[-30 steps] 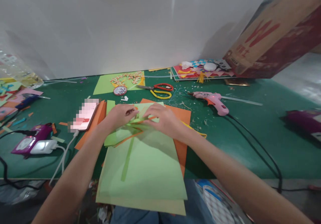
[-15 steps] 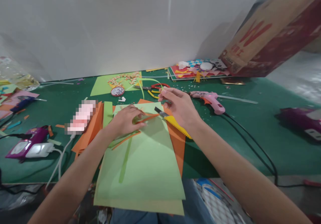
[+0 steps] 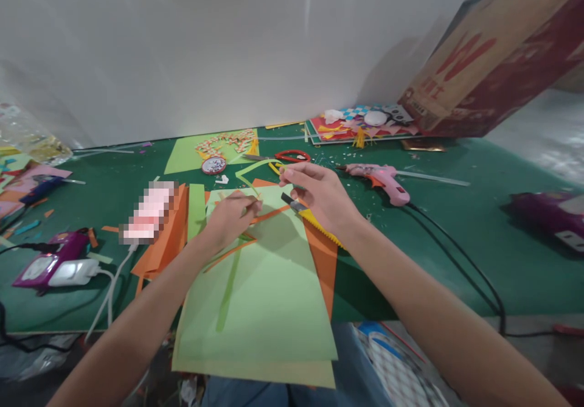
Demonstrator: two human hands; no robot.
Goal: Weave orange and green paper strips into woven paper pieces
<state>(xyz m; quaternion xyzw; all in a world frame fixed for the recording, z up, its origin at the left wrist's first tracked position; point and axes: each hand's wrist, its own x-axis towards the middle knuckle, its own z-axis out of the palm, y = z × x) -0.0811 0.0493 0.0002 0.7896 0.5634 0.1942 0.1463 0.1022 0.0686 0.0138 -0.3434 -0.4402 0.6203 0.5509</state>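
Note:
A thin green paper strip (image 3: 250,168), bent in a sharp fold, arches between my hands above the paper. My right hand (image 3: 319,191) is closed, pinching one end of it between thumb and fingertips. The strip's other end runs down to the closed fingers of my left hand (image 3: 232,215), which pinch it low over the sheets. Under both hands lie light green paper sheets (image 3: 269,309), with orange paper strips (image 3: 271,215) and a darker green strip (image 3: 228,294) on top. A yellow utility knife (image 3: 314,219) rests beneath my right hand, partly hidden by it.
A pink glue gun (image 3: 383,179) with a cable lies to the right, and red-handled scissors (image 3: 294,155) behind. A round dish (image 3: 213,165) of small bits stands near a green sheet. At left are a phone (image 3: 150,212), orange paper (image 3: 171,243) and a purple power strip (image 3: 50,264).
My left hand's fingers have closed and moved up to the strip's loose end. My right hand has shifted slightly left and down, and the strip now bends sharply at the left.

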